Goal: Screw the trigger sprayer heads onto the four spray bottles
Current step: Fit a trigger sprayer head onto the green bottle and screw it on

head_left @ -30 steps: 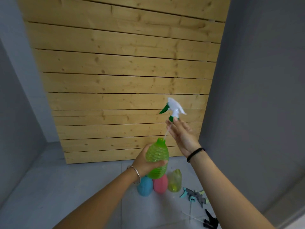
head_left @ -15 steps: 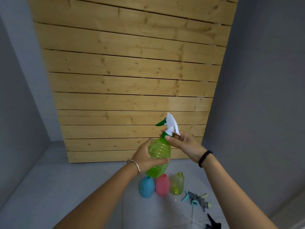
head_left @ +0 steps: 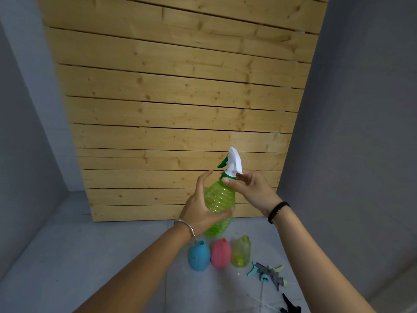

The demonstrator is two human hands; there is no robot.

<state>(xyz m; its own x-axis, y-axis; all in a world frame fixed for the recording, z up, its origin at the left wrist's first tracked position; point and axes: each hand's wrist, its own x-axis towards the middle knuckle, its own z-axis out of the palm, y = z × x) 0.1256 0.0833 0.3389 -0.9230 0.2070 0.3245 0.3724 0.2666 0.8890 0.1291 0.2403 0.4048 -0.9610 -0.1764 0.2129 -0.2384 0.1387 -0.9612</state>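
Observation:
I hold a ribbed green bottle (head_left: 220,199) up in front of the wooden wall, my left hand (head_left: 199,208) wrapped around its body. A white sprayer head (head_left: 234,163) with a green trigger sits on its neck. My right hand (head_left: 248,187) pinches the green collar at the base of that head. Below on the floor stand a blue bottle (head_left: 199,257), a pink bottle (head_left: 220,254) and a yellow bottle (head_left: 241,251), all without heads. Two grey sprayer heads (head_left: 268,273) and a black sprayer head (head_left: 291,307) lie to their right.
A wall of pale wooden planks (head_left: 176,98) rises straight ahead. Grey walls close in on the left (head_left: 22,143) and right (head_left: 361,132). The floor is grey tile (head_left: 90,256).
The sprayer head came down from above the bottle onto its neck. My right hand now grips the collar, and the bottle has tilted a little while my left hand shifted its hold.

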